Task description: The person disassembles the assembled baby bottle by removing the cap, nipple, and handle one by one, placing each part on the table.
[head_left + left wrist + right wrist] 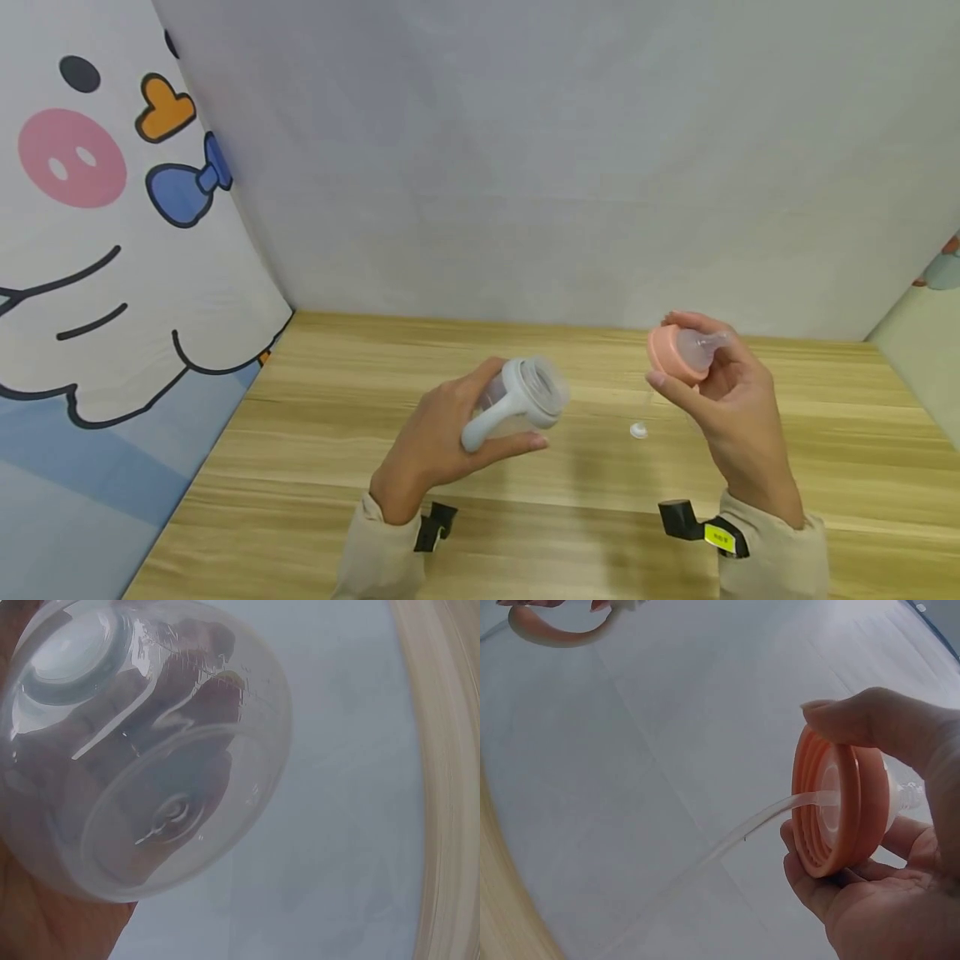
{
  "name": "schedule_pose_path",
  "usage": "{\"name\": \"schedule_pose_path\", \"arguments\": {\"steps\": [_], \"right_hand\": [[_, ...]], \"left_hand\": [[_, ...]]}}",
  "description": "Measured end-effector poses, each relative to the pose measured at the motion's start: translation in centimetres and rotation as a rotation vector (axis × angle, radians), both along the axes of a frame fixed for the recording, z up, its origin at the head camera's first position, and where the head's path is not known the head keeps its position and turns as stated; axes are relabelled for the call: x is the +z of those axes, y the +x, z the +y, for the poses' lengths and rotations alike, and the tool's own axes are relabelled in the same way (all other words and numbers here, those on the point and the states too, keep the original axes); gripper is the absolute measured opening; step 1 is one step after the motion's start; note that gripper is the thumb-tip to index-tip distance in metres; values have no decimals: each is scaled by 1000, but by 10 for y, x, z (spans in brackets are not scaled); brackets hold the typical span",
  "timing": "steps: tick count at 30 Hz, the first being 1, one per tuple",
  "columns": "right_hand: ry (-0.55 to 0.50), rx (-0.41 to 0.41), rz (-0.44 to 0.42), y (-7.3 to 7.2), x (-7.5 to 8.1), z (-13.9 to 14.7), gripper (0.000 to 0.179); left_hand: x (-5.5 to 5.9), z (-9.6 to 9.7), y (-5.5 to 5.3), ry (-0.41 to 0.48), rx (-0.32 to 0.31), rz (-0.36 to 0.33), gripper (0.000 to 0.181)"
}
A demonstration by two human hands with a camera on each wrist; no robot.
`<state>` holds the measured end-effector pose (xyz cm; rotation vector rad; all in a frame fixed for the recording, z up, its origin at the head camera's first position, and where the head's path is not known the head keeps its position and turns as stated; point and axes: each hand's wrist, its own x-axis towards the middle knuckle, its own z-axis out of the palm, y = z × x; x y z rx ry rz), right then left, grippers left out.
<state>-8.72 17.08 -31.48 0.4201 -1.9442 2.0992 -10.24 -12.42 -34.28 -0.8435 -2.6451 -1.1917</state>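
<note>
legible text: none | yellow label — too small | bottle scale — faint

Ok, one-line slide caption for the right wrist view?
Right hand holding an orange baby-bottle screw collar with a clear teat and translucent straw.

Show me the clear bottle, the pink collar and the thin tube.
Clear bottle [169, 780]: left wrist view, its base.
Pink collar [666, 354]: head view, its outer side.
Thin tube [740, 831]: right wrist view, its middle stretch.

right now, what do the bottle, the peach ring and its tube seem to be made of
Bottle: probably hard plastic, clear and glossy, with bright highlights; glass is possible. Peach ring: likely rigid plastic, opaque and smooth outside, threaded inside. Tube: perhaps silicone, translucent and smooth, judging by its gentle bend.
</note>
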Motion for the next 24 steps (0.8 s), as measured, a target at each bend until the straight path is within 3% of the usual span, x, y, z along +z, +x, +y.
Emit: {"name": "schedule_pose_path", "arguments": {"steps": [24], "right_hand": [[121, -68, -28, -20, -24, 0, 58]], "left_hand": [[-3, 2, -4, -10, 11, -15, 64]]}}
